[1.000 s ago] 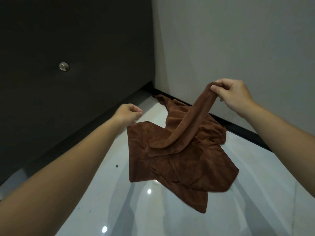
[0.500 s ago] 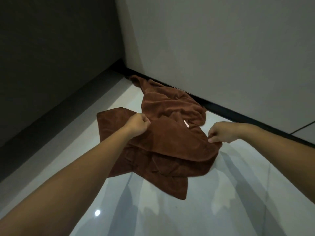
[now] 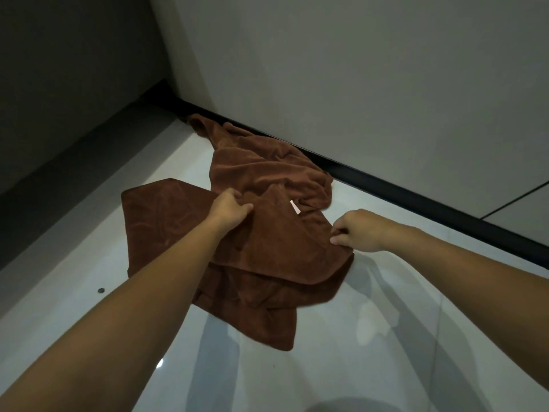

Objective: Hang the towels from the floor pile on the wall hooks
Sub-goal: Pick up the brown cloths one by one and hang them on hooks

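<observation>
Down on the glossy pale floor, nearest the viewer, a pointed corner of the brown towels juts toward the camera. From that corner the heap's long axis runs diagonally away and slightly leftward, toward the angle where two walls meet. To the left of the heap, a small dark speck sits on the tile. The cloth is soft, short-napped and matte, rust-brown, and lies in loose overlapping folds; how many towels make up the heap cannot be told. A flat, squarish flap with straight edges spreads out to the left.

Two bare forearms reach over the tiles to the middle of the heap. The left hand grasps a bunch of the top layer, its fingers curled into the fabric. The right hand pinches that layer's right edge, its fingers clenched on the cloth. Between the hands and a little farther off, a small white tag lies on the cloth.

Beyond it the fabric crumples into deeper wrinkles and narrows to a tail against the black baseboard. Behind rise a smooth grey wall and, at left, a darker wall.
</observation>
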Demonstrator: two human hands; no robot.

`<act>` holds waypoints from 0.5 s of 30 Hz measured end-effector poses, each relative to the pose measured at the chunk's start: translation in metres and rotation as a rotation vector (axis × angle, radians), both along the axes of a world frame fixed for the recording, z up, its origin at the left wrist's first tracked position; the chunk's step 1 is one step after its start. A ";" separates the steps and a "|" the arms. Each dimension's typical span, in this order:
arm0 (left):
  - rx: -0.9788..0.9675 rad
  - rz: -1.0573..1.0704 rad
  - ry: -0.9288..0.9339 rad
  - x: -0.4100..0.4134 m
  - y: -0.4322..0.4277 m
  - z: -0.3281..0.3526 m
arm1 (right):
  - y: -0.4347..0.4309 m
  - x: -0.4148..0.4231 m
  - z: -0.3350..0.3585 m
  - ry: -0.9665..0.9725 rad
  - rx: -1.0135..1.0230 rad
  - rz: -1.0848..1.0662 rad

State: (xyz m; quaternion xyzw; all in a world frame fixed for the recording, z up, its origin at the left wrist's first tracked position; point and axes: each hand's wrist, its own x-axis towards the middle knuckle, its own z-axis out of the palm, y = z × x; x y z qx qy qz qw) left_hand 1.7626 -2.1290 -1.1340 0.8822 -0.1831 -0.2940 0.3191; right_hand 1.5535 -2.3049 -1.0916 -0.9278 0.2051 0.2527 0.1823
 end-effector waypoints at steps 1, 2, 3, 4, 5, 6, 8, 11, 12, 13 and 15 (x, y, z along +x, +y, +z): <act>-0.026 0.048 0.038 0.000 -0.002 0.001 | -0.001 -0.001 0.001 -0.020 0.000 -0.019; -0.055 0.074 0.076 0.001 -0.003 0.003 | -0.002 -0.001 0.002 -0.041 -0.001 -0.035; -0.082 0.087 0.120 0.001 -0.003 0.006 | -0.003 -0.001 0.003 -0.062 -0.004 -0.047; -0.119 0.095 0.150 0.001 -0.003 0.010 | -0.003 0.000 0.006 -0.089 -0.013 -0.055; -0.163 0.109 0.164 0.003 0.000 0.015 | -0.004 0.000 0.008 -0.125 -0.028 -0.062; -0.224 0.123 0.155 0.006 0.004 0.023 | -0.006 0.001 0.010 -0.180 -0.042 -0.079; -0.360 0.157 0.112 0.017 0.014 0.041 | -0.009 0.006 0.018 -0.348 -0.040 -0.164; -0.576 0.251 0.020 0.035 0.036 0.083 | -0.009 0.022 0.040 -0.651 -0.001 -0.338; -0.615 0.281 -0.044 0.041 0.047 0.100 | -0.008 0.028 0.048 -0.733 0.017 -0.397; -0.638 0.304 -0.106 0.047 0.057 0.116 | -0.007 0.035 0.056 -0.804 0.037 -0.453; -0.689 0.350 -0.192 0.055 0.081 0.146 | -0.004 0.048 0.072 -0.898 0.051 -0.518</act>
